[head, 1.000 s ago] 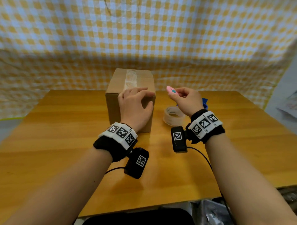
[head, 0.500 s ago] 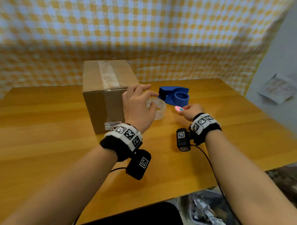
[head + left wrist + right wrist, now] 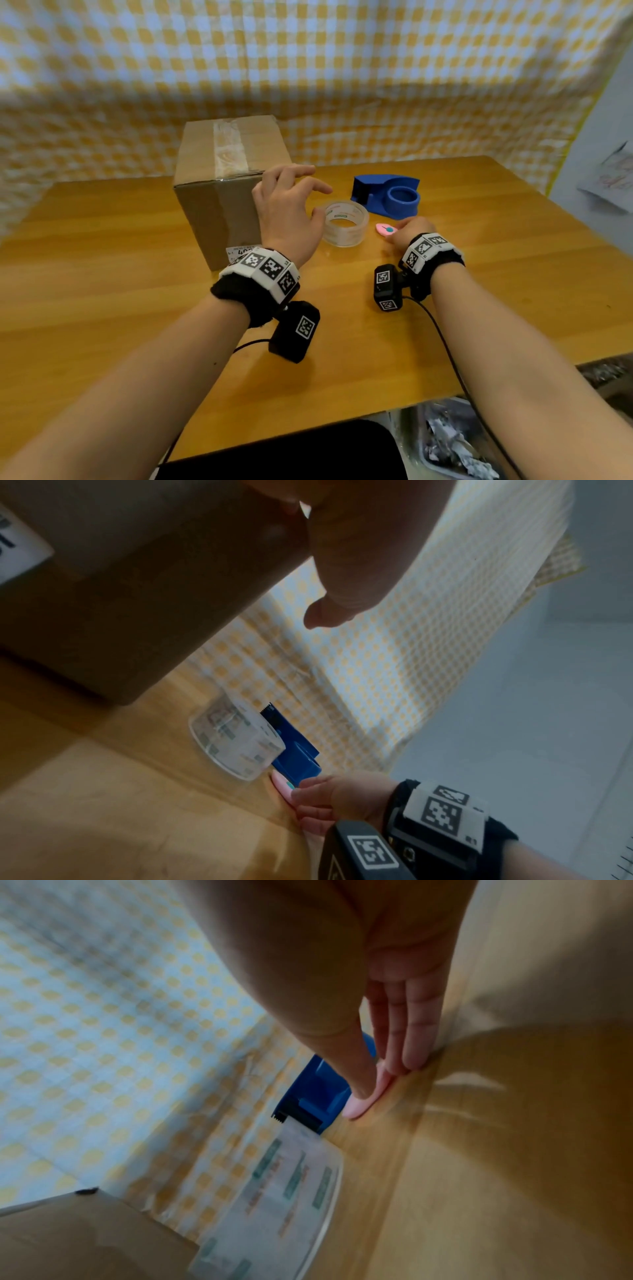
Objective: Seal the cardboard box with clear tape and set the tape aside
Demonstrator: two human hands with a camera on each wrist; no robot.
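Observation:
The cardboard box (image 3: pixel 219 212) stands on the wooden table (image 3: pixel 120 291), with a strip of clear tape (image 3: pixel 227 147) along its top seam. The clear tape roll (image 3: pixel 346 224) lies flat just right of the box. My left hand (image 3: pixel 322 204) hovers between the box and the roll with its fingers spread and loosely bent, holding nothing. My right hand (image 3: pixel 397 232) rests low on the table right of the roll. In the right wrist view its thumb and fingers pinch a small pink cutter (image 3: pixel 359 1107) against the tabletop.
A blue tape dispenser (image 3: pixel 390 195) without a roll sits behind the tape roll and the cutter. Yellow checked cloth (image 3: pixel 342 85) hangs behind the table. A bin with crumpled waste (image 3: pixel 455 445) sits below the table's near edge.
My left hand left the box top and moved right, over the tape roll. My right hand brought the pink cutter down from mid-air onto the table.

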